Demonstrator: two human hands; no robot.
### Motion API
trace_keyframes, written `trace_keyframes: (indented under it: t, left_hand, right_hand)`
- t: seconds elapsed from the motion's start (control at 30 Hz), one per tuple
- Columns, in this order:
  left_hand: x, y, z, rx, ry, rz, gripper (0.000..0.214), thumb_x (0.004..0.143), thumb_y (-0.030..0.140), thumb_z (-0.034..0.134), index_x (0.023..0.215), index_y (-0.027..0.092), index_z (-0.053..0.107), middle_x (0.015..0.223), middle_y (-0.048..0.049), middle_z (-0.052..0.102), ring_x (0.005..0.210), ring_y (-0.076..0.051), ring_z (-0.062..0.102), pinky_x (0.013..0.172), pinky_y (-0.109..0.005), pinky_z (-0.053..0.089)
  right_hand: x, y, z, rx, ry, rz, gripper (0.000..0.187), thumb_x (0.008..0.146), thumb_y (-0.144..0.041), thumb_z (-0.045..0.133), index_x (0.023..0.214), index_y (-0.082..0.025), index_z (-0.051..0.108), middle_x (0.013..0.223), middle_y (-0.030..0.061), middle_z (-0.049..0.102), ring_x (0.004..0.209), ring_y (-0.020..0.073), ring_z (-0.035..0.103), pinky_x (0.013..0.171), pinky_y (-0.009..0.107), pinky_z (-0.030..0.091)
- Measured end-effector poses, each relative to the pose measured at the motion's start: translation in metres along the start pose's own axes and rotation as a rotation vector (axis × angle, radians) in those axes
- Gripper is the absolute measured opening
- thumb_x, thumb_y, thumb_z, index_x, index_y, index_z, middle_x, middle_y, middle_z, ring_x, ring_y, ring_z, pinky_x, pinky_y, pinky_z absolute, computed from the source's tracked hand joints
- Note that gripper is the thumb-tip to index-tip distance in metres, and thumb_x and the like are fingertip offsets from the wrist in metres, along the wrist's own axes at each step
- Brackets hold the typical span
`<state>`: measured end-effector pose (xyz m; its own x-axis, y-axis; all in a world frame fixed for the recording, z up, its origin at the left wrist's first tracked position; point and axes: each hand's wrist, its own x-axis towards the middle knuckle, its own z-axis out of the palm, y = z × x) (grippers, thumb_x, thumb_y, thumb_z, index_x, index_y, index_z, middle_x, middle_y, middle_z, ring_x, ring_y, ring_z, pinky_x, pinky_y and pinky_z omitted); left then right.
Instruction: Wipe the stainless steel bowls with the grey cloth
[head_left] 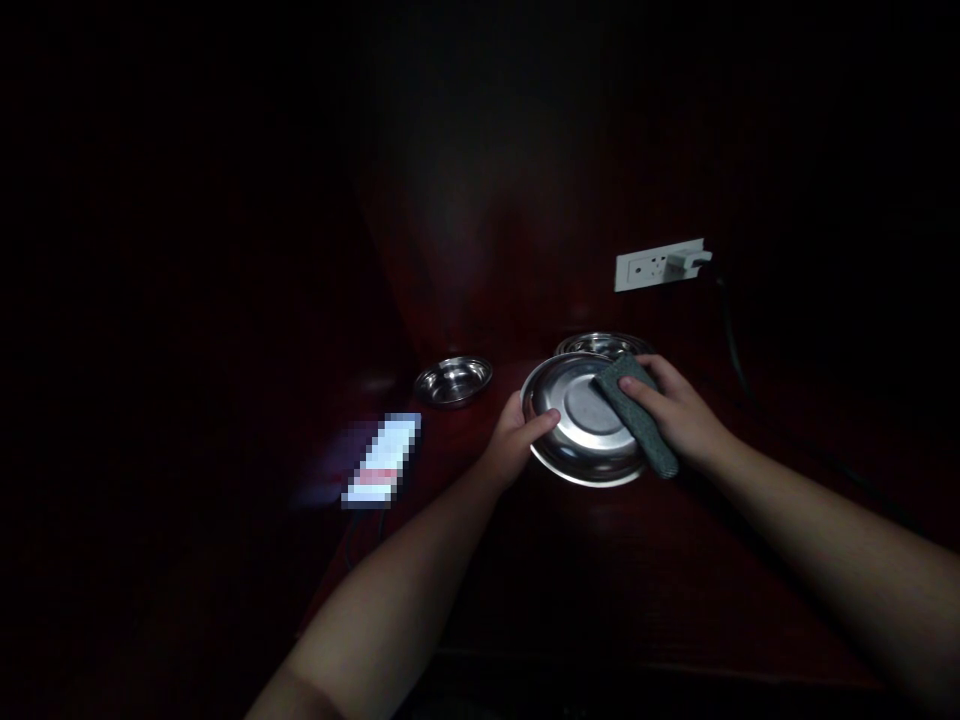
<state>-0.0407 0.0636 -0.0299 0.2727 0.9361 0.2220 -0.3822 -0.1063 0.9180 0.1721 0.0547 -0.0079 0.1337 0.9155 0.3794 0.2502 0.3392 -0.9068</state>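
A shiny steel bowl (pixel 581 460), shallow and wide-rimmed, is tilted toward me above a dark red surface. My left hand (pixel 519 437) grips its left rim, thumb over the inner wall and the other fingers hidden behind. In my right hand (pixel 671 405) is a folded grey-green cloth (pixel 634 415), pinched under the thumb. The cloth lies over the bowl's right rim and hangs down past it. Behind the held bowl, partly covered by it, more steel dishware (pixel 600 343) rests on the surface.
Another steel bowl (pixel 454 382) stands to the left, near the back. A lit phone (pixel 384 462) with a blurred screen lies in front of it, a cable beneath. On the back wall, a white socket panel (pixel 637 270) holds a plugged-in charger (pixel 686 261) with a dark cord hanging down.
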Motion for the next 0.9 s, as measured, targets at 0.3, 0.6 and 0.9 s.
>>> trace_keyframes:
  t: [0.3,0.6,0.9]
  left_hand:
    - [-0.0003,0.0018,0.0013,0.009,0.001,0.004,0.053,0.062,0.036,0.082,0.106,0.018,0.059,0.095,-0.0040,0.066,0.094,-0.022,0.062,0.089,-0.037,0.045]
    - [-0.0025,0.0040,0.0040,-0.015,-0.014,0.002,0.053,0.062,0.035,0.082,0.106,0.018,0.058,0.108,-0.0063,0.067,0.100,-0.024,0.061,0.092,-0.038,0.044]
    - [-0.0026,0.0057,0.0033,0.006,0.000,-0.008,0.054,0.061,0.037,0.082,0.106,0.018,0.059,0.105,-0.0061,0.067,0.099,-0.024,0.062,0.090,-0.038,0.044]
  right_hand:
    - [-0.0007,-0.0015,-0.0018,-0.049,-0.029,-0.064,0.034,0.079,-0.051,0.063,0.102,-0.026,0.059,0.094,0.0041,0.066,0.087,0.0269,0.062,0.078,0.043,0.051]
    - [-0.0011,-0.0034,-0.0029,-0.044,-0.064,-0.078,0.032,0.080,-0.049,0.064,0.100,-0.025,0.060,0.095,0.0040,0.067,0.088,0.0270,0.063,0.079,0.042,0.050]
    - [-0.0018,-0.0046,-0.0017,-0.027,-0.071,-0.083,0.030,0.079,-0.048,0.064,0.099,-0.026,0.059,0.092,0.0028,0.066,0.085,0.0261,0.062,0.075,0.041,0.051]
